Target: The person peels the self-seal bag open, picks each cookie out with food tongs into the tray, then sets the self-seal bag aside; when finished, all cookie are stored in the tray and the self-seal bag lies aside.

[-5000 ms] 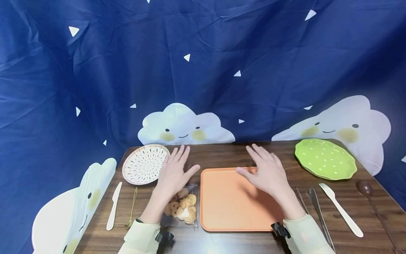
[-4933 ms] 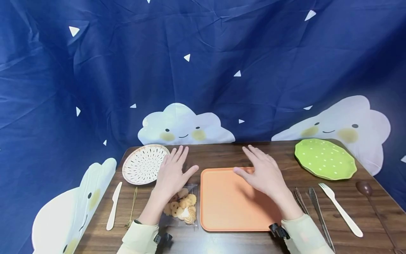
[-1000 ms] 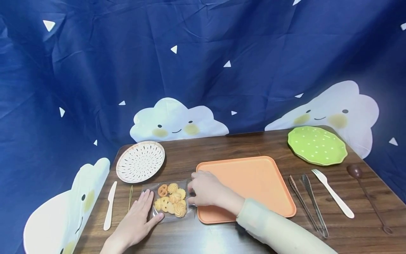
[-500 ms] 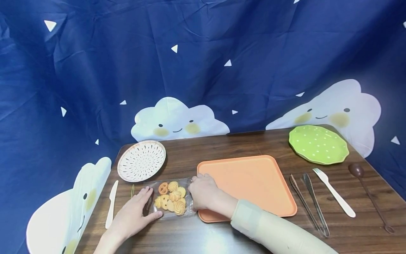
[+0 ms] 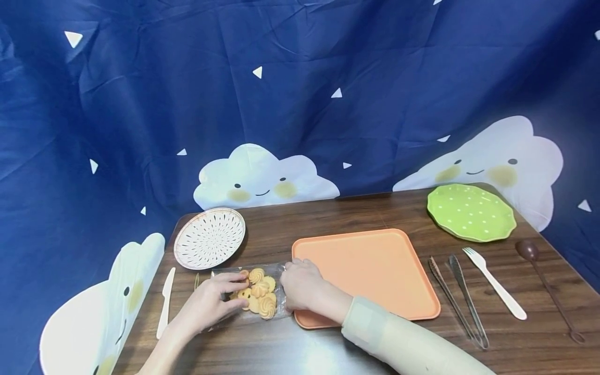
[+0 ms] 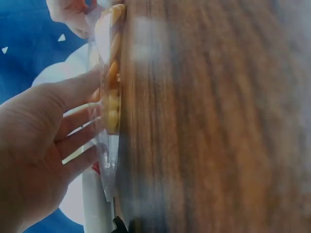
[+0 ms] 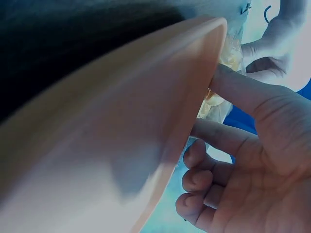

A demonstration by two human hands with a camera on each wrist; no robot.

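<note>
A clear plastic bag of cookies (image 5: 267, 304) lies on the table, left of the orange tray (image 5: 365, 271). My left hand (image 5: 211, 302) reaches over the bag's left half. Its extended fingertips touch the plastic over the cookies, with the thumb apart from them; in the left wrist view the left hand (image 6: 53, 121) lies against the bag (image 6: 108, 160). At the bag's right edge, my right hand (image 5: 302, 284) pinches the plastic beside the tray's rim. Seen from the right wrist, the right hand (image 7: 252, 155) has its lower fingers curled.
A white patterned plate (image 5: 209, 238) and a white knife (image 5: 166, 302) are at the left. A green dotted plate (image 5: 471, 212), metal tongs (image 5: 461, 297), a white fork (image 5: 494, 281) and a brown long-handled spoon (image 5: 548, 286) are at the right. A blue curtain (image 5: 300, 94) hangs behind.
From hovering with spread fingers, both hands have come down to the bag. My left hand has since moved from its left edge over the cookies; my right has closed on its right edge.
</note>
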